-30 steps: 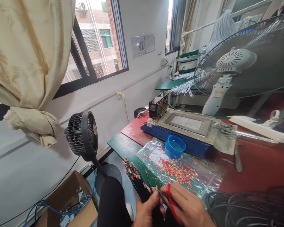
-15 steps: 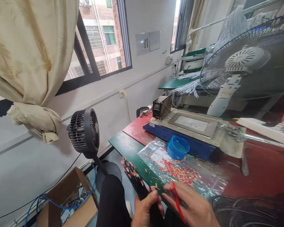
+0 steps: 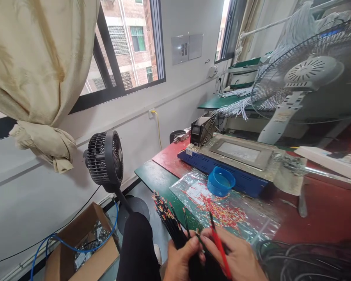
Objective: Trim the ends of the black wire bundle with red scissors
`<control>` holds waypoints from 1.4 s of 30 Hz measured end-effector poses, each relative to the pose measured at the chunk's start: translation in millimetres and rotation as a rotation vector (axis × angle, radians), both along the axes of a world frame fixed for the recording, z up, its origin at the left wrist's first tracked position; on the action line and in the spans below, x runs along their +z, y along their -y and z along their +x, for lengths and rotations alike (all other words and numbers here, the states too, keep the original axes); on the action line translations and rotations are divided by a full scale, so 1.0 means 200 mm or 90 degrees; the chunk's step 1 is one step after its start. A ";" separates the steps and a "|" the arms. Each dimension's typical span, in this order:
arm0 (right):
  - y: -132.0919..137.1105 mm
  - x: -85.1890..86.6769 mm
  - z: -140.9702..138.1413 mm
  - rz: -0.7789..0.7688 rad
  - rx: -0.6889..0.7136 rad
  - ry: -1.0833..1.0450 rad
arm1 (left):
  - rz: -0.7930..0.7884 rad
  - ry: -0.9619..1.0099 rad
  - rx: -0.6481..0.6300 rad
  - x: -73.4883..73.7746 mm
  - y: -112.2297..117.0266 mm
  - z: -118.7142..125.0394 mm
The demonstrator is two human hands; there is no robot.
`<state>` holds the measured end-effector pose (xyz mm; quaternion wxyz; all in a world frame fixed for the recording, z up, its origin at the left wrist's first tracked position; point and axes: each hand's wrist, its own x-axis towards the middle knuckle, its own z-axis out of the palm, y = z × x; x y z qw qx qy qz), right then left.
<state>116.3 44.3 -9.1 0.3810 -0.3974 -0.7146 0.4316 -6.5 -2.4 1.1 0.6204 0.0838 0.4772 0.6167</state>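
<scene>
A bundle of thin black cables [image 3: 172,226] is gripped in my left hand [image 3: 183,255], with red, yellow and copper-coloured wire ends fanned at the tips. One cable stands apart from the bundle, above my left thumb. My right hand [image 3: 232,249] is closed around a slim red-handled tool [image 3: 219,246], whose dark narrow tip points up and away. Its exact kind is unclear. The right fingertips meet the left ones at a short cable end with bare strands [image 3: 197,232]. Both hands are over my lap at the table's near edge.
Red and yellow insulation scraps [image 3: 222,212] cover a clear plastic bag [image 3: 260,222]. Behind them are a blue round container [image 3: 220,182] and a blue-sided heating plate [image 3: 228,168]. Black cables [image 3: 307,253] lie at right. A black fan [image 3: 105,160] and an open carton [image 3: 105,257] stand left.
The red-handled tool has turned more upright, its dark tip now showing. My right fingertips have moved slightly left, closer to the left hand. The view has shifted slightly.
</scene>
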 end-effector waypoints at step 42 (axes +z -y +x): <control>-0.06 0.02 0.01 -0.247 -0.003 -0.007 | -0.018 -0.011 0.062 -0.02 0.01 -0.01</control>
